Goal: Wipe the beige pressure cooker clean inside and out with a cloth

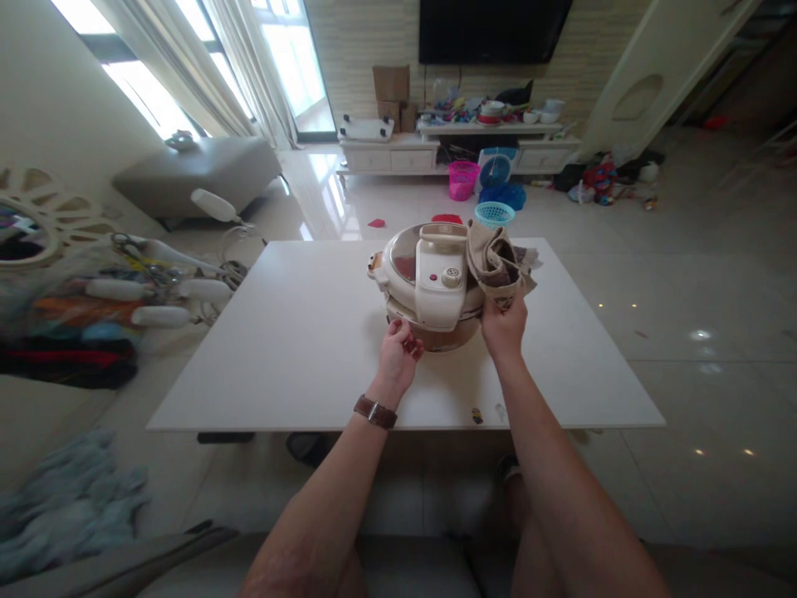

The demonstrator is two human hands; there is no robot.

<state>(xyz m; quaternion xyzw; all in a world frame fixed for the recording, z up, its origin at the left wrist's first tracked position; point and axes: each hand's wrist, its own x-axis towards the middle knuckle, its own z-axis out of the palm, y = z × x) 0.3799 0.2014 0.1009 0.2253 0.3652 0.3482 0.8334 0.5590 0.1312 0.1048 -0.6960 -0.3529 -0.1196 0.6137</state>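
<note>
A round cream electric cooker [440, 307] sits toward the far side of the white table [311, 332]. Its lid has a clear window, a top handle, a knob and a red button or light, and the lower bowl looks brownish. My left hand [398, 359] is at the cooker's front left, fingers curled close against its lower rim; whether they pinch anything is hidden. At the right side, my right hand [506, 330] grips a bunched beige-brown cloth [495, 262] that rests against the cooker and covers part of it. A brown-strapped watch [374, 412] is on my left wrist.
Small stickers [476, 415] mark the table's near edge. Beyond the table, a teal basket [495, 214] and a pink basket [463, 180] stand on the floor before a cluttered TV cabinet [411, 159]. Cables and white lamp-like parts [205, 289] crowd the left side.
</note>
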